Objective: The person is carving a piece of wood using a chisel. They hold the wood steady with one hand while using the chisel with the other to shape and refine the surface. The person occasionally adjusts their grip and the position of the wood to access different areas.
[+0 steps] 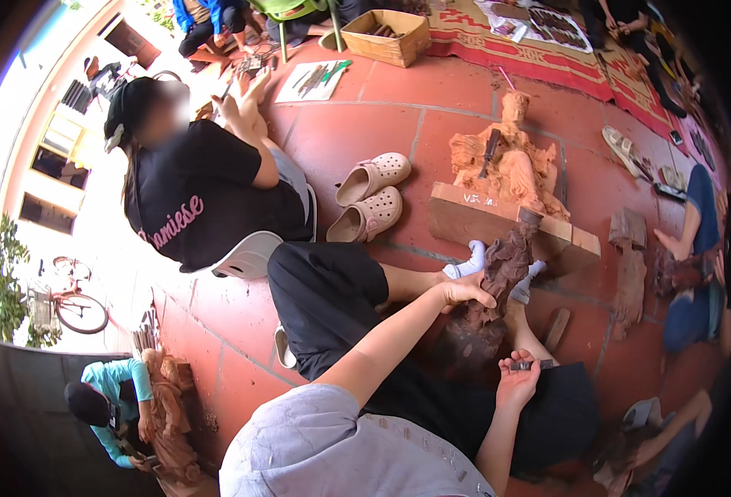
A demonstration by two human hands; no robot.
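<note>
One held dark carving [495, 286], two white socks [466, 262], one wooden box [372, 45]

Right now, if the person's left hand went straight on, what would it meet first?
The dark carving, which the left hand grips. Beyond that, depth is hard to judge from this one view.

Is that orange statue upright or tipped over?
Upright: the orange statue sits on its wooden block, with its head uppermost.
</note>
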